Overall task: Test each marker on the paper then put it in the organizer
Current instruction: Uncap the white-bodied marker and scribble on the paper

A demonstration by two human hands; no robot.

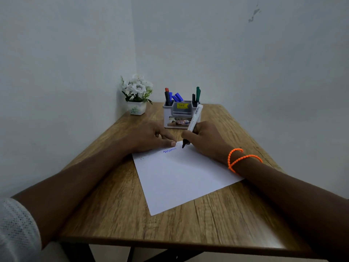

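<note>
Right hand (203, 138) curled around a white marker (194, 120), fingers pinching the barrel low near its dark front end, black tip touching or almost touching the paper (181, 176) close to its far edge; contact not sure from this view. Marker tilted, its back end pointing up and away toward the organizer (181, 114). Two loops of an orange bead bracelet (239, 159) on the right wrist.

Left hand (151, 138) flat on the table (117, 205), fingers straight and together, fingertips pressing on the far left corner of the paper. Short blue zigzag line (169, 151) on the sheet just beside those fingertips, and some fainter marks near the left edge, too pale to read. White knit sleeve (17, 227) at the lower left.

Paper lying turned at an angle in the middle of the wooden table. Organizer standing near the far edge, white and grey with a yellow price sticker (182, 105). Inside it, upright: one marker with red cap (167, 95) and several blue markers (176, 97) in the left part, dark and green markers (197, 94) in the right part. Small white pot with white flowers (137, 91) at the far left corner of the table, near the wall corner.
</note>
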